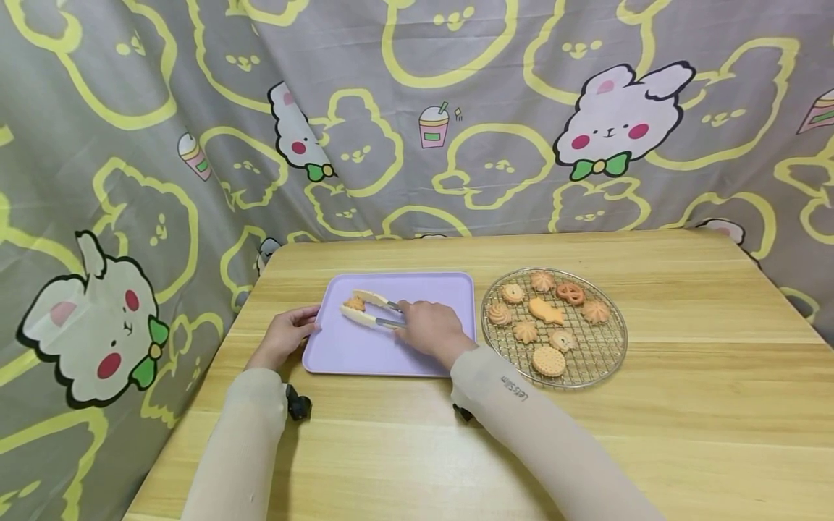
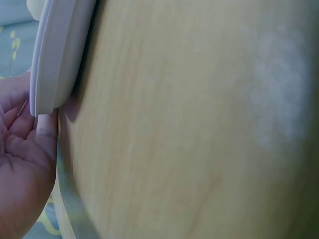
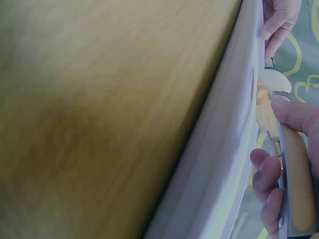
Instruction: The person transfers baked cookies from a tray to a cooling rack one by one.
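My right hand (image 1: 433, 327) grips a pair of tongs (image 1: 373, 318) with cream tips and metal arms. Between the tips is a small golden-brown cookie (image 1: 355, 302), over the left part of the purple tray (image 1: 391, 356). Whether the cookie touches the tray is hard to tell. At the tray's left edge, my left hand (image 1: 287, 336) holds the rim. The left wrist view shows its thumb and fingers (image 2: 47, 127) around the tray's edge. In the right wrist view, the thumb and curled fingers (image 3: 271, 174) wrap the tongs' handle.
A round wire rack (image 1: 589, 354) stands right of the tray on the wooden table (image 1: 704, 362). It bears several cookies, among them a fish-shaped one (image 1: 546, 311), a pretzel (image 1: 570, 292) and a round one (image 1: 549, 361). A patterned curtain (image 1: 495, 195) hangs behind and at the left.
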`<state>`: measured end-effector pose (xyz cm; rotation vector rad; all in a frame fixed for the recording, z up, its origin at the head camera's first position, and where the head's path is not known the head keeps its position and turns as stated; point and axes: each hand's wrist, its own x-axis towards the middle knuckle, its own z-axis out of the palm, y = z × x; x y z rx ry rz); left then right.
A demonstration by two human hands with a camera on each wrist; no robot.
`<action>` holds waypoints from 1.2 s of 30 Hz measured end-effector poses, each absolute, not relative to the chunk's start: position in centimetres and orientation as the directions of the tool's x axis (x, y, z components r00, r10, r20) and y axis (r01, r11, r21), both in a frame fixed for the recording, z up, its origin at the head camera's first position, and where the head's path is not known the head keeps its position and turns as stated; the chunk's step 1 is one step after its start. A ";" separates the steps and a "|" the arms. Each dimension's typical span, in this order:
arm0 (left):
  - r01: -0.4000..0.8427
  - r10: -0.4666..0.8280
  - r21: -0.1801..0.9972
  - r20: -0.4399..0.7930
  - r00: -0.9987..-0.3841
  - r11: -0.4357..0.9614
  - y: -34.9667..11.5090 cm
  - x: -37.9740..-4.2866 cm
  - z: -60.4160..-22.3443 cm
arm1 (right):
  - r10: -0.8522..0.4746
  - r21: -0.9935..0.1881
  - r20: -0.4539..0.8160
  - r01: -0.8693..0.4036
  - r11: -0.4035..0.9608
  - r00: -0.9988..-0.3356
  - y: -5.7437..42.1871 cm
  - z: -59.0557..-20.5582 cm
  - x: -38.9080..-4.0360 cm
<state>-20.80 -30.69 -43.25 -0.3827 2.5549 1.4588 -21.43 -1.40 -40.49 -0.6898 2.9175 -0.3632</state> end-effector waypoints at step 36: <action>-0.310 -0.139 0.815 -0.278 -0.950 0.490 -30.8 -20.7 -43.1 | -0.488 -0.319 0.024 -0.470 0.823 -0.872 6.8 -36.6 -20.3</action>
